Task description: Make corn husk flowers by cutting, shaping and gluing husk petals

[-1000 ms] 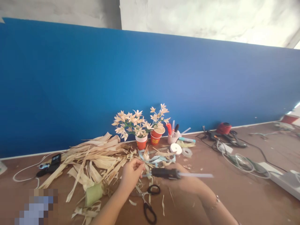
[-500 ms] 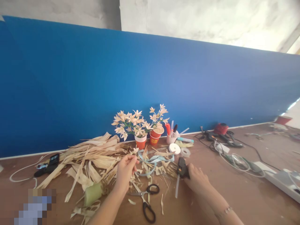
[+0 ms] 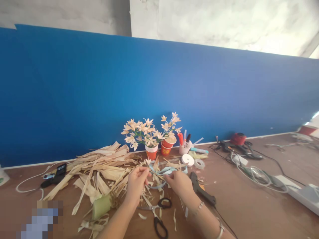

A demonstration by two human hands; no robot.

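My left hand (image 3: 136, 182) is pinched closed on a small cream husk flower (image 3: 147, 161) that shows just above its fingertips. My right hand (image 3: 180, 184) has its fingers drawn together beside a pale blue ribbon (image 3: 169, 170); whether they grip it or something else is hidden. Right of that hand, a black glue gun (image 3: 204, 192) lies on the table with its cord trailing toward me. Black-handled scissors (image 3: 157, 207) lie spread below both hands. Behind them, more cream flowers on green stems (image 3: 143, 129) stand in a red-and-white paper cup (image 3: 151, 153).
Dried husks (image 3: 99, 159) heap at the left, near a green roll (image 3: 101, 206). A pen cup (image 3: 184, 148), a white spool (image 3: 187, 160) and a tape roll (image 3: 199, 163) stand at the back. Cables and a power strip (image 3: 296, 196) lie right. A blue panel (image 3: 159, 79) borders the table.
My right hand has let go of the glue gun, which now lies on the table, and has moved left toward the ribbon. My left hand keeps the flower. The view has shifted slightly.
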